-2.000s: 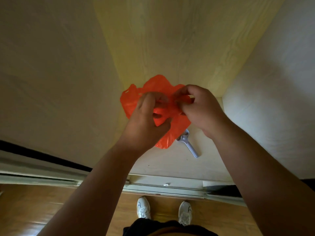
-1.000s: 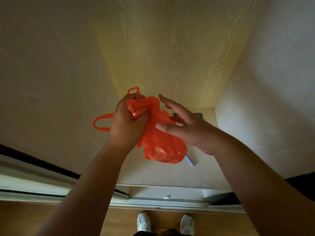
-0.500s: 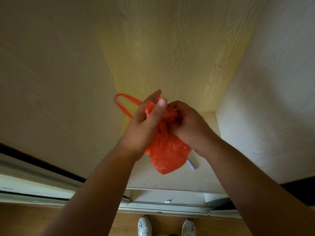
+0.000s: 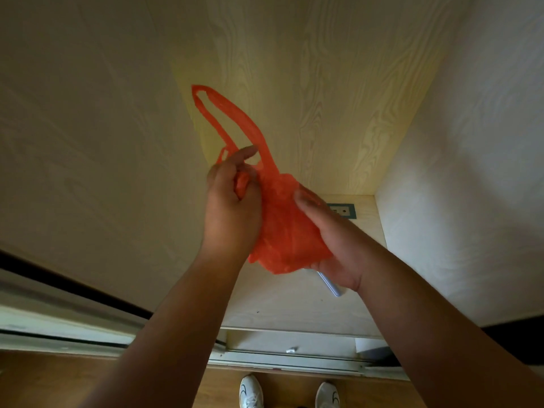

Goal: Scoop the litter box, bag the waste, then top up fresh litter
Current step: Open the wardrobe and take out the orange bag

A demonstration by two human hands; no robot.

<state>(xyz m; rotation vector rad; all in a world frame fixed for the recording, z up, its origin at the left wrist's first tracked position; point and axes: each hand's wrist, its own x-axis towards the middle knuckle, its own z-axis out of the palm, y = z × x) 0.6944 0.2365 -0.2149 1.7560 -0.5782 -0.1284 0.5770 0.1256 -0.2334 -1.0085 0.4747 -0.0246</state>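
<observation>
Orange plastic bag, thin, crinkled, bunched up w/ one long handle loop sticking up, held above cabinet shelf. Left hand fingers curled, gripping bag neck; right hand cupped under its bottom.

The alcove is closed in by a wood-grain panel on the left, a back panel and a pale wall on the right, so it is open only from the front. On its shelf lies a metal tool (partly hidden), and a wall socket sits at the back. The orange plastic bag, held between the left hand and right hand, fills the middle; bare shelf lies in front.
</observation>
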